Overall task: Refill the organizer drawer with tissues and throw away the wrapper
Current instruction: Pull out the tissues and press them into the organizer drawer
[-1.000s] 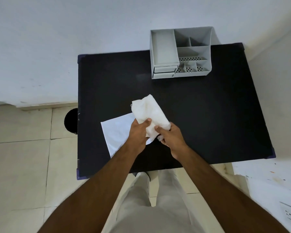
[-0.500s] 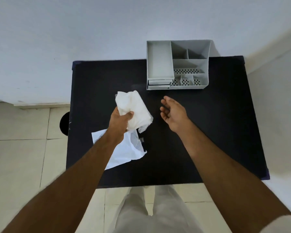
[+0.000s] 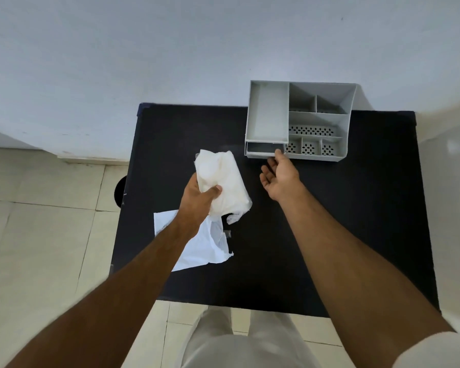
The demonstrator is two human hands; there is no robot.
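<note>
Pale tile floor [image 3: 37, 235] fills the left side, with a dark round shape [image 3: 120, 191] showing just past the left edge of the worktop. Black worktop [image 3: 356, 208] stands against a white wall [image 3: 117, 62].

Left of centre, a white wrapper [image 3: 199, 247] lies flat and crumpled on the worktop near its front left — torn edge toward the right, partly hidden under the left forearm. Above it the left hand [image 3: 199, 197] is closed around a wad of white tissues [image 3: 221, 179], thumb across the front, the wad raised off the worktop and tilted up and away from the person. A loose flap of thin film hangs from the wad's lower right corner.

Right of that, the right hand [image 3: 279, 176] reaches forward palm up, fingers loosely spread and holding nothing; fingertips [image 3: 278, 154] touch the front of the drawer. Drawer [image 3: 264, 149] sits at the bottom left of the grey organizer [image 3: 319, 120] and is pulled out a little — dark inside, contents not discernible. Organizer stands at the back of the worktop, against the wall: one long tray on the left, smaller compartments on the right, some with perforated bottoms.

Bottom centre, light trousers [image 3: 245, 341]. A white sleeve edge [image 3: 436, 351] shows at the lower right.
</note>
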